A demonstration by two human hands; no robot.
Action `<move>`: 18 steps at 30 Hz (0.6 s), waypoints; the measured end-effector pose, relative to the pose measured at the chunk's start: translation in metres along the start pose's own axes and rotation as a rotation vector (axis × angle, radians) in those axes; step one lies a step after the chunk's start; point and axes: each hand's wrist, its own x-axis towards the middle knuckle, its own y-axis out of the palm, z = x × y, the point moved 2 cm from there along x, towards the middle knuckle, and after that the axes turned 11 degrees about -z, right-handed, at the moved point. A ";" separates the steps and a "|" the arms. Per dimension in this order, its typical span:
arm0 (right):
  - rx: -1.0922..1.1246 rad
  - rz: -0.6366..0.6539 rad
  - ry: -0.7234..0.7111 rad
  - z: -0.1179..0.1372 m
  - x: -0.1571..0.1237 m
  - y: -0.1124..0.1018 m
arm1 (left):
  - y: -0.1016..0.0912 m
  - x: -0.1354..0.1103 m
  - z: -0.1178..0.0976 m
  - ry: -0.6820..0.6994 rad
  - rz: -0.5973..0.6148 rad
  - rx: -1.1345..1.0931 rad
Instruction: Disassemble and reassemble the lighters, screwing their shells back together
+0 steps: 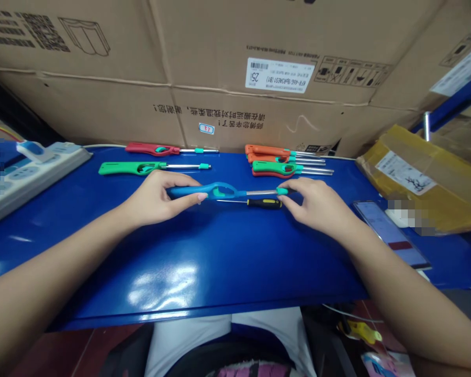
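Observation:
A blue long-necked gas lighter (220,189) lies level across my two hands, above the blue table (220,251). My left hand (160,196) is closed round its handle. At the other end, my right hand (312,201) pinches the small teal piece on the metal barrel near the tip. A black and yellow screwdriver (264,203) rests on the table just beyond and below the lighter's barrel. Behind my left hand lie a green lighter (131,167) and a red lighter (152,149). A stack of several orange, green and red lighters (275,166) sits behind my right hand.
A large cardboard box (215,63) walls off the table's back edge. On the left stands a white power strip (35,167) with a plug in it. To the right are a phone (390,233) and a package in yellow tape (427,178).

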 end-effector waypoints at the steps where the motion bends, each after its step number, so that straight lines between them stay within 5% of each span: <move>1: 0.006 0.014 -0.047 -0.001 0.000 0.000 | -0.002 0.001 0.001 -0.004 0.002 0.001; 12: 0.068 -0.014 -0.459 0.029 -0.005 0.008 | 0.018 -0.009 -0.014 -0.155 0.150 -0.196; 18: 0.106 -0.055 -0.531 0.040 -0.013 0.016 | 0.040 -0.021 -0.017 -0.543 0.308 -0.508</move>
